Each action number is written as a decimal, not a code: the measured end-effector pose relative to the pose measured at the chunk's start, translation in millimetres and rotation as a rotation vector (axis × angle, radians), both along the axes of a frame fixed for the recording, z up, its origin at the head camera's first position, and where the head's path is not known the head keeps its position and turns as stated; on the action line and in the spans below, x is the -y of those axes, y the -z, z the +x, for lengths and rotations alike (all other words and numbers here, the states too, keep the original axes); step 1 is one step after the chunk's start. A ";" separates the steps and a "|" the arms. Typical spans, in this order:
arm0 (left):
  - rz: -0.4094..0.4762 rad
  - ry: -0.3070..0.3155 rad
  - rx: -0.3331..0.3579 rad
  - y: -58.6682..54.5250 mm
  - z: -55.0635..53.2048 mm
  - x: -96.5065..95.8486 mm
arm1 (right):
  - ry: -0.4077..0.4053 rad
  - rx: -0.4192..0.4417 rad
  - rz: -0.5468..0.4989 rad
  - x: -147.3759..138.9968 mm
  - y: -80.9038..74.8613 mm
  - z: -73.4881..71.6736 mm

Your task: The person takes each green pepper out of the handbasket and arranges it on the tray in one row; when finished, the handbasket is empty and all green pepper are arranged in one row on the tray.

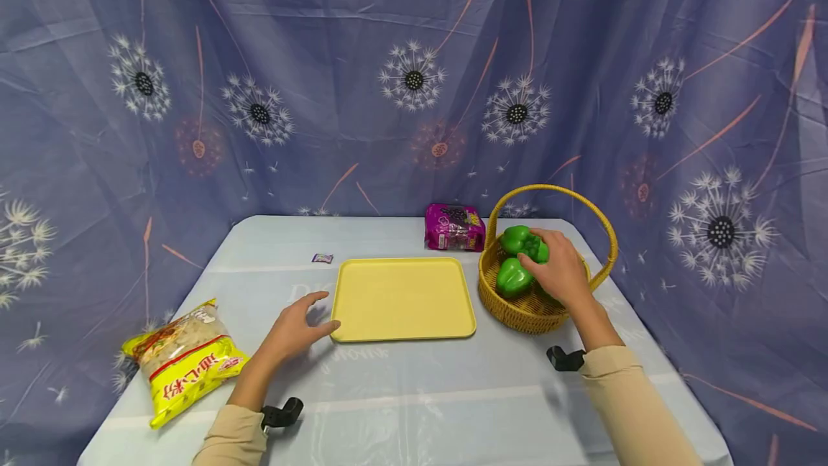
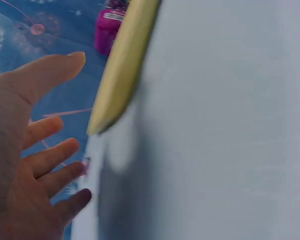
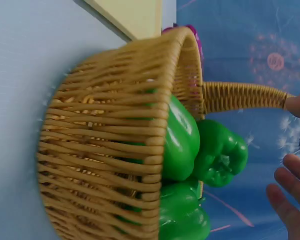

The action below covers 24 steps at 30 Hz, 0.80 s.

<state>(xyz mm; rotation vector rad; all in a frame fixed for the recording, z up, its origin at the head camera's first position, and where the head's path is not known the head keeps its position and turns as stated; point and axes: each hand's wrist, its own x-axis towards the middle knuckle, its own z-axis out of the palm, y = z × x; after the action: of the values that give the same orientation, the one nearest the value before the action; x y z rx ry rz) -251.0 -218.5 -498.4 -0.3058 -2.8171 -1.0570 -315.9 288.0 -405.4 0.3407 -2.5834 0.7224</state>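
A wicker basket [image 1: 522, 321] with a tall arched handle holds several green bell peppers [image 1: 514, 277]. My right hand [image 1: 561, 268] is over its right side, fingers and thumb spread above the peppers. In the right wrist view that hand [image 3: 296, 187] shows a gap between its fingers and the nearest bell pepper [image 3: 221, 152]. At the left end of a yellow rectangular tray [image 1: 404, 300] hovers my left hand [image 1: 294, 329], thumb and fingers apart with nothing between them. The left wrist view has the tray's edge [image 2: 122, 65] just beyond the thumb.
On the left of the white-covered table [image 1: 414, 408] lies a yellow bag of dry food [image 1: 187, 362]. A purple package [image 1: 454, 227] stands behind the tray, left of the basket. One small purple wrapped piece [image 1: 322, 258] lies behind the tray's left corner. Patterned blue cloth [image 1: 336, 128] hangs around.
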 end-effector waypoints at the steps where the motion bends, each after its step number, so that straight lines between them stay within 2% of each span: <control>1: -0.011 -0.003 0.009 4.3 0.1 -0.7 | 0.004 0.008 -0.019 -1.1 -0.4 -3.9; 6: -0.067 -0.020 0.058 22.1 5.7 -3.9 | -0.012 0.077 -0.109 -1.8 3.5 -24.6; 13: -0.094 -0.042 0.075 31.3 9.5 -11.1 | -0.006 0.204 -0.116 -10.6 17.9 -47.4; 17: -0.116 -0.062 0.064 37.2 8.5 -13.3 | 0.004 0.239 -0.097 -12.8 22.5 -55.2; 24: -0.145 -0.097 0.006 45.2 8.5 -15.1 | 0.040 0.248 -0.092 -12.2 27.7 -63.3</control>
<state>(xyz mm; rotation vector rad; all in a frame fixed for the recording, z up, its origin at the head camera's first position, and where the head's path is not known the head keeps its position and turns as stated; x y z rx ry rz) -242.5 -203.4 -543.6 -0.1769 -2.8873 -0.8375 -379.3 300.3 -433.1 0.1797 -2.7663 0.9176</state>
